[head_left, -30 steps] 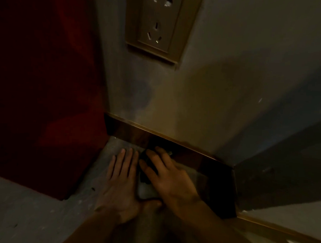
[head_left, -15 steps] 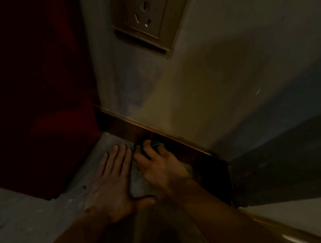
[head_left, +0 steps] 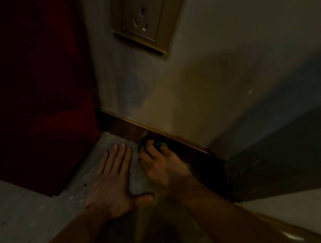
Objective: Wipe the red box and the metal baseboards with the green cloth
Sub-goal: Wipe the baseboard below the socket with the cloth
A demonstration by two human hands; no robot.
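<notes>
Mid-baseboard pass: right hand [head_left: 161, 164] grasping green cloth [head_left: 157, 143] against baseboard [head_left: 122, 126], left hand [head_left: 113, 176] flat, released, just beside. Red box [head_left: 41, 90] looks untouched, can't really tell.

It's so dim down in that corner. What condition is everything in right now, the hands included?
Left hand: flat on the floor, fingers straight, holding nothing.
Right hand: fingers curled round the green cloth.
Green cloth: bunched, pressed against the metal baseboard.
Metal baseboard: fixed along the wall's foot, shiny.
Red box: standing on the floor to the left, untouched.
Wall socket: nothing plugged in.
</notes>
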